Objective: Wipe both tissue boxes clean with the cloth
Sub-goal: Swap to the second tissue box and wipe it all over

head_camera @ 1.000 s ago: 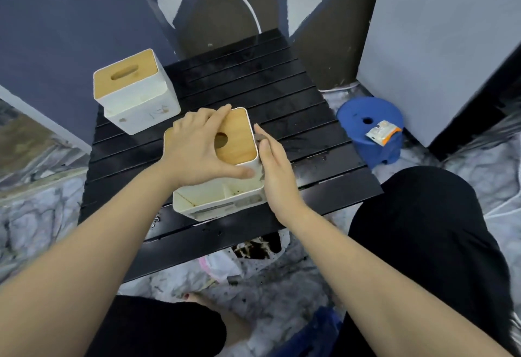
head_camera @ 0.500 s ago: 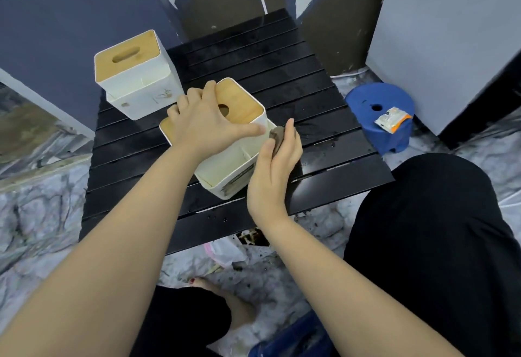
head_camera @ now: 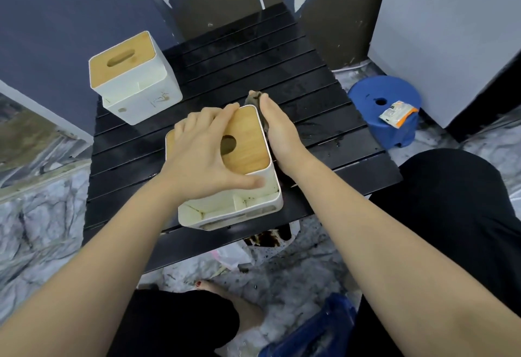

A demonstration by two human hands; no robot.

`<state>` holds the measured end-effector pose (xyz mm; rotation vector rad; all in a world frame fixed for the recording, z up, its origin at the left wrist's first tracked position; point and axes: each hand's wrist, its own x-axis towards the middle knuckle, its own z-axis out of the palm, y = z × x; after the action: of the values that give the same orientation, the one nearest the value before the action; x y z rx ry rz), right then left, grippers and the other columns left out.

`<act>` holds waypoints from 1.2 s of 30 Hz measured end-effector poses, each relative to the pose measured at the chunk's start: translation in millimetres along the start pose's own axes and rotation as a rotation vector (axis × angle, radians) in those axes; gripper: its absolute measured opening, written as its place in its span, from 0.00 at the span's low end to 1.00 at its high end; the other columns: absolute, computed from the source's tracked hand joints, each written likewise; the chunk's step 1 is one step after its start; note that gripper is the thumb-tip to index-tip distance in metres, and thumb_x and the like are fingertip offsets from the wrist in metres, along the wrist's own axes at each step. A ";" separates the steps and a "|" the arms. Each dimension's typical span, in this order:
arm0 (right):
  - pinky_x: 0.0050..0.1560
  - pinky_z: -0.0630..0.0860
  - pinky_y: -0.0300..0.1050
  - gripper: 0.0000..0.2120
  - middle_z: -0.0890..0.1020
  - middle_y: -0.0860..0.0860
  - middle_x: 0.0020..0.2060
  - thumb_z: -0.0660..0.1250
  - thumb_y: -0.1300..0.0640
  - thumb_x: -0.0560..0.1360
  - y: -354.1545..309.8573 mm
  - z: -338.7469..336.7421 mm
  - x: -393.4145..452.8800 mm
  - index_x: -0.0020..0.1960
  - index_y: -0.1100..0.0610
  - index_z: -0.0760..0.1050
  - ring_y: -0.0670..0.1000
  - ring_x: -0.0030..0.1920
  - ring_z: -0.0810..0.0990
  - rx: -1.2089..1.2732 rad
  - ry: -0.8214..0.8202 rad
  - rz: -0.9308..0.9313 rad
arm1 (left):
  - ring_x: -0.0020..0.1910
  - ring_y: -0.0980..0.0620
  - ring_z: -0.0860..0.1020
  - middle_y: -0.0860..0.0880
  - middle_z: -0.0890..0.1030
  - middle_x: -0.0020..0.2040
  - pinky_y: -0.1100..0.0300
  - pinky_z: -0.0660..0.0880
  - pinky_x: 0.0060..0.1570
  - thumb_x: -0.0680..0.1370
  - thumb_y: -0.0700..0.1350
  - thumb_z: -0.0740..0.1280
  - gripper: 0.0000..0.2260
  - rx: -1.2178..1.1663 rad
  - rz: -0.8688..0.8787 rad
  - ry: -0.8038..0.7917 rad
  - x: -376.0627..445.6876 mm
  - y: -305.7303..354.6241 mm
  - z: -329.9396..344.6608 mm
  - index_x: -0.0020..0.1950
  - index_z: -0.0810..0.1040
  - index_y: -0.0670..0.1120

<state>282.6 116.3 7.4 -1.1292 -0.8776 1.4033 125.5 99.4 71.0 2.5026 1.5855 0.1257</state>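
The black slatted bench [head_camera: 253, 54] fills the middle of the frame, running from the top centre down to the lower centre. On it stand 2 white tissue boxes with wooden lids. The near tissue box [head_camera: 239, 204] sits at the centre of the frame, close to the bench's front edge, its open compartments stained and facing the camera. The far tissue box [head_camera: 135, 86] stands in the upper left of the frame, at the bench's left edge, well apart from the near one, untouched.

Right of the bench, on the floor, a blue stool [head_camera: 386, 119] carries a small packet [head_camera: 397, 112].

Now the hands. The left hand [head_camera: 203, 156] spreads over the near box's lid, fingers on the far left corner, thumb across the near edge; its grip is clamped on that box. The right hand [head_camera: 282, 133] lies with straight fingers flat against the box's right side, pressing a dark cloth [head_camera: 253, 97] there. Only a scrap of cloth shows, poking out past the fingertips at the box's far right corner.
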 end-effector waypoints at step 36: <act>0.70 0.73 0.47 0.19 0.80 0.52 0.67 0.53 0.45 0.87 19.6 -17.0 -44.7 0.69 0.50 0.75 0.49 0.68 0.78 0.223 0.127 -0.007 | 0.69 0.55 0.64 0.59 0.65 0.70 0.51 0.65 0.69 0.61 0.66 0.79 0.30 -0.049 0.175 -0.049 -62.8 -42.9 -25.7 0.60 0.80 0.59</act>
<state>291.9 68.0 -8.6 -1.0317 -0.6175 1.3706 56.2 63.2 89.4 2.5824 1.3275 0.1231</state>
